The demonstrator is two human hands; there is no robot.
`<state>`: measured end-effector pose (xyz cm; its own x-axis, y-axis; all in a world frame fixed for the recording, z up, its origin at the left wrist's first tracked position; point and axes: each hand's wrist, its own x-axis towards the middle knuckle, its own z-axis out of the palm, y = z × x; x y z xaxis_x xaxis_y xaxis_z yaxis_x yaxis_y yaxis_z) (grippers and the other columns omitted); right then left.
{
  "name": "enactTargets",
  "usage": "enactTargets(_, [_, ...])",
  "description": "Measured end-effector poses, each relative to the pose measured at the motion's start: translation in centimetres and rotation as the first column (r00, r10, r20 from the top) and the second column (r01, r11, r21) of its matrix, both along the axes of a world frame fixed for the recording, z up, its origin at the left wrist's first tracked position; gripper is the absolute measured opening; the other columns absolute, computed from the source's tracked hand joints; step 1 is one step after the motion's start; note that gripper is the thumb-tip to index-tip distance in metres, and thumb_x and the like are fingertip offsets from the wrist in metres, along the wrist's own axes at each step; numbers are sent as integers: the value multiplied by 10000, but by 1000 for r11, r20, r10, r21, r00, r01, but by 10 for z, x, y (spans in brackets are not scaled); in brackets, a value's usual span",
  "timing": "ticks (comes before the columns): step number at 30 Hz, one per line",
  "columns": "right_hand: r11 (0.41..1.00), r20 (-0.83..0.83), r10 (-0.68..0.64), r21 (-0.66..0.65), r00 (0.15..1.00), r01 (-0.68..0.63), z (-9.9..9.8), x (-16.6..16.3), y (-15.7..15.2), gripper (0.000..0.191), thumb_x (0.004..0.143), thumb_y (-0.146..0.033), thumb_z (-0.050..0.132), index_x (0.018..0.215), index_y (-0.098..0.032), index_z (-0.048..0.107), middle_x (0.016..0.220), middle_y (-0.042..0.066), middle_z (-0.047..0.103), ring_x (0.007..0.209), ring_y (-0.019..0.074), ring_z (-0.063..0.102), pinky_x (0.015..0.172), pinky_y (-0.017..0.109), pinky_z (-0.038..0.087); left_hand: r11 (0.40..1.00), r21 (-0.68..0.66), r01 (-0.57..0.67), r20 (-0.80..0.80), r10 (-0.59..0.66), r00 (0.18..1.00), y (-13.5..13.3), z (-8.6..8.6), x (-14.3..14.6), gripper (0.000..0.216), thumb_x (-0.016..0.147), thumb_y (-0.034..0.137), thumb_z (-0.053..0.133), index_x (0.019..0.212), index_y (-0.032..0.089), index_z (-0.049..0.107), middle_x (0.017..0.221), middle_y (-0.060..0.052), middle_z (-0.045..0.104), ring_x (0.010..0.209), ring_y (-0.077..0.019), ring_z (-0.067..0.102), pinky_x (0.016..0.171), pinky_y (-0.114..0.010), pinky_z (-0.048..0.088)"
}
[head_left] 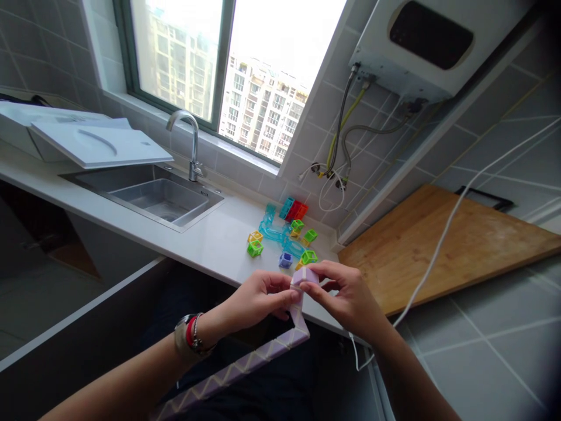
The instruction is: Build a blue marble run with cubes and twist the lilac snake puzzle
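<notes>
A long purple and cream snake puzzle (254,359) made of wedge segments runs from my hands down toward the lower left. Its upper end is bent into a few turns. My left hand (263,298) pinches the puzzle just below that bent end, thumb in front. With thumb and fingers, my right hand (344,292) grips the end segments. The long straight tail hangs over my lap, and its far end runs behind my left forearm. Beyond my fingers on the counter lie a purple cube frame (286,260) and a green cube frame (255,248).
Blue translucent track pieces (274,233) and red blocks (298,210) lie on the white counter (232,234). A sink (162,199) with a faucet (193,140) is at left, a white box lid (105,143) over its edge. At right lean a wooden board (438,251) and a white cable (442,240).
</notes>
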<state>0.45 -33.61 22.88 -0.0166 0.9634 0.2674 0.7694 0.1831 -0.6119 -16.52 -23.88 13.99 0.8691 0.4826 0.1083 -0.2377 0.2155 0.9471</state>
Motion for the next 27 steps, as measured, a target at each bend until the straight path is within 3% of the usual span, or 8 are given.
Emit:
enactTargets(3, [995, 52, -80, 70, 995, 76, -5, -6, -2, 217, 909, -378, 706, 1020, -203, 771, 923, 87, 728, 808, 213, 665, 678, 289, 585, 972, 173, -156, -15, 161, 987, -3, 0, 1, 367, 874, 465, 714, 1002, 124, 756, 909, -71, 706, 779, -157, 624, 669, -243, 566])
enactTargets(6, [995, -25, -95, 37, 995, 96, -9, -5, -4, 300, 909, -388, 701, 1136, -202, 763, 1097, 108, 748, 941, 249, 702, 727, 311, 620, 953, 211, -215, -15, 223, 975, -4, 2, -1, 352, 874, 456, 716, 985, 124, 755, 891, -68, 710, 741, -147, 622, 666, -239, 565])
enactTargets(10, [997, -260, -42, -68, 965, 25, -9, 5, -3, 428, 934, -440, 667, 1289, -204, 704, 1235, 108, 723, 920, 241, 731, 728, 345, 650, 991, 44, -129, -1, 129, 992, 0, 6, -4, 393, 850, 483, 735, 985, 114, 733, 783, -33, 653, 642, -118, 596, 638, -261, 583])
enactTargets(14, [999, -399, -26, -36, 917, 13, -9, 8, -1, 405, 950, -433, 654, 1277, -199, 708, 1142, 91, 752, 829, 206, 732, 679, 331, 659, 991, -110, -70, 34, 74, 997, 1, 12, -6, 380, 837, 468, 758, 955, 111, 710, 766, -15, 615, 643, -100, 570, 655, -277, 602])
enactTargets(20, [999, -409, -40, -30, 911, 30, -8, 4, 0, 300, 927, -404, 692, 1136, -201, 767, 1076, 74, 759, 769, 171, 721, 661, 288, 649, 973, -230, 24, 77, -7, 997, -4, 14, -6, 351, 863, 448, 746, 901, 104, 687, 782, -22, 610, 629, -71, 560, 587, -175, 527])
enactTargets(27, [1000, -409, -14, 7, 912, 18, -8, 2, 1, 229, 912, -374, 715, 1051, -200, 769, 970, 50, 734, 752, 159, 696, 657, 267, 627, 928, -348, 136, 111, -103, 988, -5, 11, -6, 328, 863, 440, 755, 943, 126, 706, 846, -25, 616, 673, -84, 591, 590, -173, 499])
